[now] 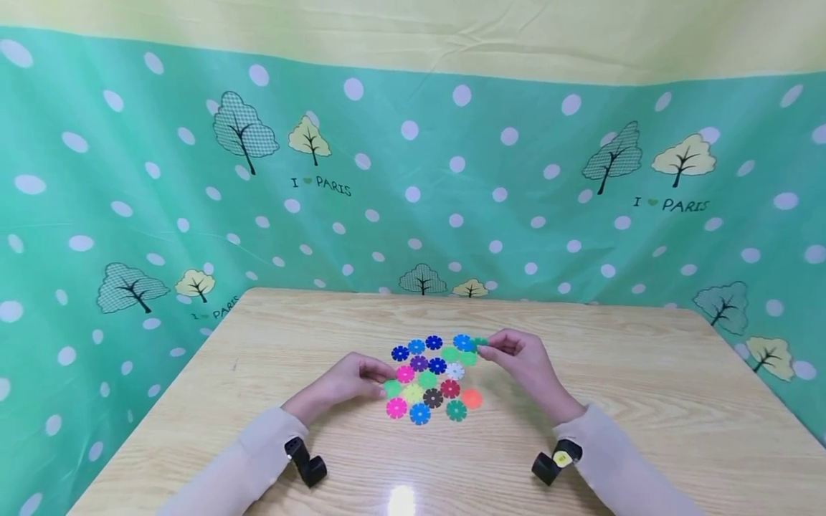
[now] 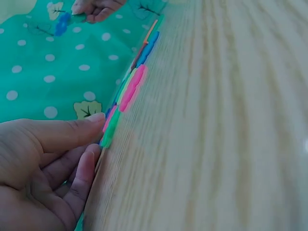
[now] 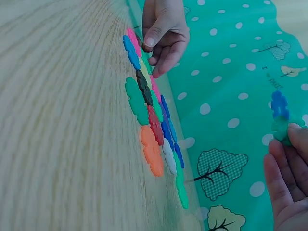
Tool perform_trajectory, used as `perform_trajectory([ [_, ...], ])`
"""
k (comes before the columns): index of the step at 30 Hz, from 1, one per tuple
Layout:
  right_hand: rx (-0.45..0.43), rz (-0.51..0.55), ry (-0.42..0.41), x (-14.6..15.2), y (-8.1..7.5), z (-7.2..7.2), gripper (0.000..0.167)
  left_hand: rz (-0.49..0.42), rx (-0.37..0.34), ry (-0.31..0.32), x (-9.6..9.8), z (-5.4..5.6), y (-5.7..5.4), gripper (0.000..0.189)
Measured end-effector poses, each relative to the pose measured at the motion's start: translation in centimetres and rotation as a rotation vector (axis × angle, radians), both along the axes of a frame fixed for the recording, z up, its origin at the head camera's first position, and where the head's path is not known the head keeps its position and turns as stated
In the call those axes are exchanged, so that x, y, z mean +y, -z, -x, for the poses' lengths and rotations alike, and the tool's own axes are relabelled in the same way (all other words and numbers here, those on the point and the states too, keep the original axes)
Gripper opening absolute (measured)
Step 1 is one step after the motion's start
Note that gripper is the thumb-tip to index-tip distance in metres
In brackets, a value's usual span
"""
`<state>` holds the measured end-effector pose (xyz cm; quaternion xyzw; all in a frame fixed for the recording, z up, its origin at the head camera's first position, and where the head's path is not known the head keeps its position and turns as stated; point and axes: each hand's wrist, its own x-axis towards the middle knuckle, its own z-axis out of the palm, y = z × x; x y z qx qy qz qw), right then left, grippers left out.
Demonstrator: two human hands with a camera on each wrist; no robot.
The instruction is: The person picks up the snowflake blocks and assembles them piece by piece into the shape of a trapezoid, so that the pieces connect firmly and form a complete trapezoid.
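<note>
Several colourful notched plastic discs, a black one (image 1: 433, 398) among them, lie close together on the table; whether all are joined is unclear. My left hand (image 1: 351, 378) rests at the left edge of this group, its thumb and fingers pinching the rim of a light green disc (image 1: 391, 388). My right hand (image 1: 525, 362) pinches a darker green disc (image 3: 281, 129) between thumb and fingers. Attached to that disc is a blue disc (image 3: 279, 103). The right wrist view shows this pair held up off the table, behind the group's far right side.
An orange disc (image 1: 472, 399) and a green disc (image 1: 456, 411) lie at the near right side of the group. The pale wooden table (image 1: 645, 373) ends at a green dotted curtain (image 1: 490, 215). Each wrist wears a black camera mount (image 1: 306, 462).
</note>
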<state>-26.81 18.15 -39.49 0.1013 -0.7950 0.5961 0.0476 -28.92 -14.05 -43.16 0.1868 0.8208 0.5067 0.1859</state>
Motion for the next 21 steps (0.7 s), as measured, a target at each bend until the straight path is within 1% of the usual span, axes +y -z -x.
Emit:
perform_trajectory([
  [4, -0.006, -0.010, 0.010, 0.27, -0.16, 0.01, 0.023, 0.005, 0.054, 0.026, -0.07, 0.30, 0.26, 0.032],
  [10, -0.011, -0.018, 0.017, 0.68, -0.02, -0.01, 0.023, 0.013, 0.108, 0.021, 0.01, 0.01, 0.68, 0.031],
  [15, -0.009, -0.027, 0.026, 0.83, 0.04, -0.02, 0.021, 0.020, 0.127, 0.003, 0.15, -0.12, 0.80, 0.031],
  [21, 0.007, -0.027, 0.012, 0.84, 0.14, 0.14, 0.020, 0.058, 0.142, 0.005, 0.19, -0.02, 0.73, 0.035],
])
